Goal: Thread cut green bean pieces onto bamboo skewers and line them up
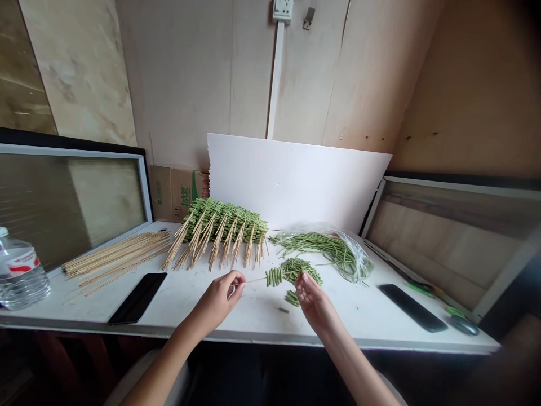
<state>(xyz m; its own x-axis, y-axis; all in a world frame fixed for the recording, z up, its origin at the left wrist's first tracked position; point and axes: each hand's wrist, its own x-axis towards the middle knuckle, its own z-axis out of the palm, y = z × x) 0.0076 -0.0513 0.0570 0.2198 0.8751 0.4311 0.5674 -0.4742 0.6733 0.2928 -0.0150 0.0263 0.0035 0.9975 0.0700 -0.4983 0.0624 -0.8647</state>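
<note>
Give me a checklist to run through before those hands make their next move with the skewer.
1. Left hand gripping the skewer: ok, pinched near one end.
2. Green pieces threaded: ok, a short row side by side.
3. Right hand holding another piece: cannot tell, fingertips at the skewer's other end.
4. Cut pile within reach: ok, just beyond the right hand.
5. No stray pieces: not ok, a loose piece lies on the tabletop.

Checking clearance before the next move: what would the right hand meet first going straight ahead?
Probably the pile of cut green beans, which shows just beyond the right hand. Height is unclear from this single view, so it might pass above.
</note>
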